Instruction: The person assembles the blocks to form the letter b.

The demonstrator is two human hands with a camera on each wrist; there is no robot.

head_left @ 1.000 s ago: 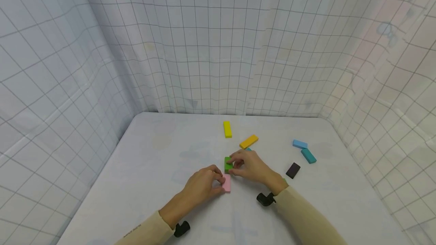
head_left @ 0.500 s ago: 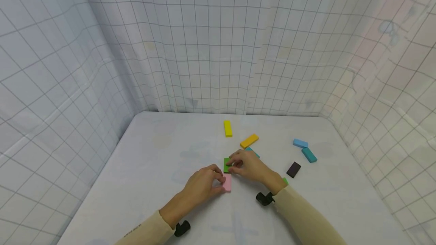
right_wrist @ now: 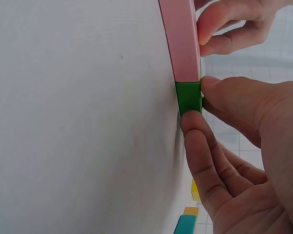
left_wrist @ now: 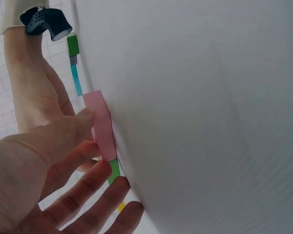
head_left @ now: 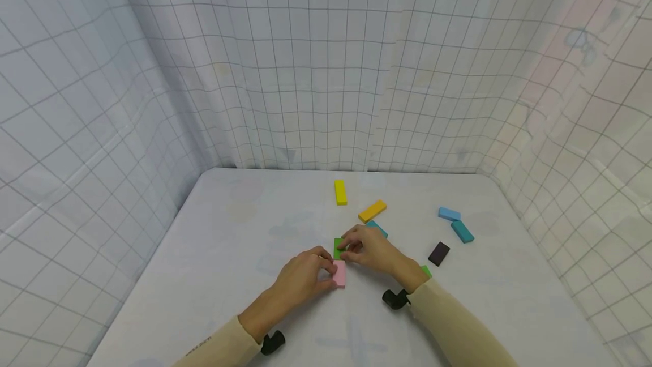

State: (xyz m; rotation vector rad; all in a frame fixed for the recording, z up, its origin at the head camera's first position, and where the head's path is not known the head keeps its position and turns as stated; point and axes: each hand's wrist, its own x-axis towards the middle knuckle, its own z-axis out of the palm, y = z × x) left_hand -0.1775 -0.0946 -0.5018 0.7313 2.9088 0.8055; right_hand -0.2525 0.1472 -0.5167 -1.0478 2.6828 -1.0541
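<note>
Since the frame a second back: the green block (right_wrist: 189,96) is shifted a little left and now sits tight to the pink block (head_left: 339,277). Both hands hold about the same spots. The teal block (head_left: 376,226) behind the right hand (head_left: 373,249) shows more of itself, as does the bright green block (head_left: 427,271) by that wrist.

Key relation: pink and green lie end to end on the tabletop (head_left: 244,248), in front of the person. Pink's long axis runs away from the body; green carries on off its far end. Right wrist view shows end faces meeting at a thin dark seam, so I read them as touching. Green's long axis looks in line with pink's, but fingers cover its far part, so can't confirm.

Left hand (head_left: 307,275) comes in from the left, thumb and index pinching pink, other fingers loosely spread. Right hand comes in from the right, thumb by the seam, fingertips farther along, pinching green. So left is nearer pink, right nearer green. Judgement: the seam is what counts; any push along the shared axis bears on it, any sideways push upsets the line.
</note>
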